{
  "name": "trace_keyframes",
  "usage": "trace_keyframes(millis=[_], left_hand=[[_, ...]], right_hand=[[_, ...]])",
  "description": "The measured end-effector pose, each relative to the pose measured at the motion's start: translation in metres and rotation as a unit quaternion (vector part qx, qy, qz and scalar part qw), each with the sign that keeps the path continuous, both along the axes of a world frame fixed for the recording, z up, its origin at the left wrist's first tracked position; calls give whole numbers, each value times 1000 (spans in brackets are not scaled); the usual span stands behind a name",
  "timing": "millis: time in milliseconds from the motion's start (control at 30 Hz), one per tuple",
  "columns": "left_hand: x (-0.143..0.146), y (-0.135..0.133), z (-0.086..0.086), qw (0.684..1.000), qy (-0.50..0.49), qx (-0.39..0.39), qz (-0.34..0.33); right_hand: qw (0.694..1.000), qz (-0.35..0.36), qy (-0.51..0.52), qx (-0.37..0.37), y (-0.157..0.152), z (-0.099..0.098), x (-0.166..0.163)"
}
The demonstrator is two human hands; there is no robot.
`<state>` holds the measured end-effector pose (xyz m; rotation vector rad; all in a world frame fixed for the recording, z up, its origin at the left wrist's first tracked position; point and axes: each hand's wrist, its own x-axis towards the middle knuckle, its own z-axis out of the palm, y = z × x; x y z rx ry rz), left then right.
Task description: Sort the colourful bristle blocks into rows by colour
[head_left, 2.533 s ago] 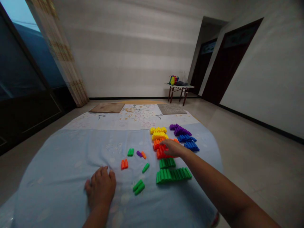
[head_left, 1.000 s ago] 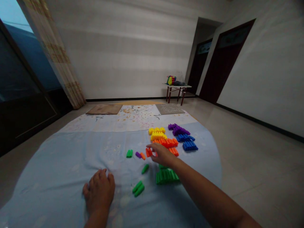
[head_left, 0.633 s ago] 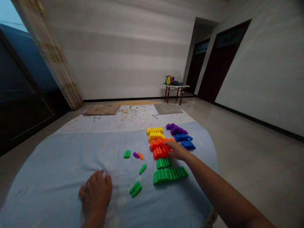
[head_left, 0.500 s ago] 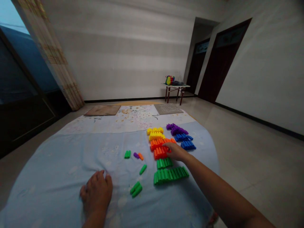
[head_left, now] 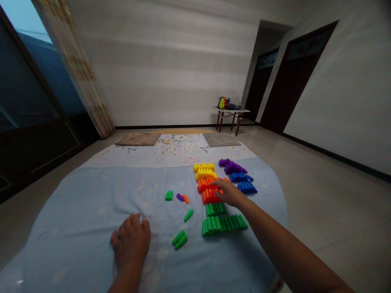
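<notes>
My left hand [head_left: 132, 238] rests palm down on the blue cloth with its fingers loosely spread, holding nothing. Over the rows of orange plastic pieces [head_left: 210, 196], my right hand [head_left: 227, 193] has its thumb and fingers around an orange piece, partly hidden by the hand. Behind these lie rows of yellow pieces [head_left: 205, 174]; in front are rows of green pieces [head_left: 224, 225]. Between my hands sit a green pair [head_left: 169, 195], a purple piece [head_left: 180, 197] touching an orange piece [head_left: 185, 199], a single green piece [head_left: 188, 215] and another green group [head_left: 180, 240].
Purple pieces [head_left: 232, 167] and blue pieces [head_left: 247, 187] lie to the right on the cloth-covered table [head_left: 76, 203]. Two flat mats [head_left: 139, 139] lie at its far edge. A small table [head_left: 233, 110] with a colourful bag [head_left: 223, 102] stands by the wall.
The whole view has shifted slightly, so the table and pieces appear a little further right. My right hand stays at the orange rows, and my left hand still rests on the cloth.
</notes>
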<state>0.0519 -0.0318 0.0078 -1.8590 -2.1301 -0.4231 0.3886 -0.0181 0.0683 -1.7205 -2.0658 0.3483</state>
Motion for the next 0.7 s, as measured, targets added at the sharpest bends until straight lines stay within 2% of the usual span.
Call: trace_keyframes(millis=[133, 233, 400, 533, 700], left_hand=[[0, -1, 0, 1000, -5, -11, -1], [0, -1, -1, 1000, -8, -6, 1], [0, -1, 0, 1000, -12, -13, 2], [0, -2, 1, 1000, -14, -11, 7], [1, -1, 0, 1000, -14, -11, 5]], right_hand=[[999, 51, 3, 16, 10, 11, -36], [996, 80, -31, -20, 22, 13, -68], [985, 46, -126, -105, 42, 7, -105], [977, 44, -162, -132, 51, 0, -117], [973, 109, -175, -107, 51, -6, -114]])
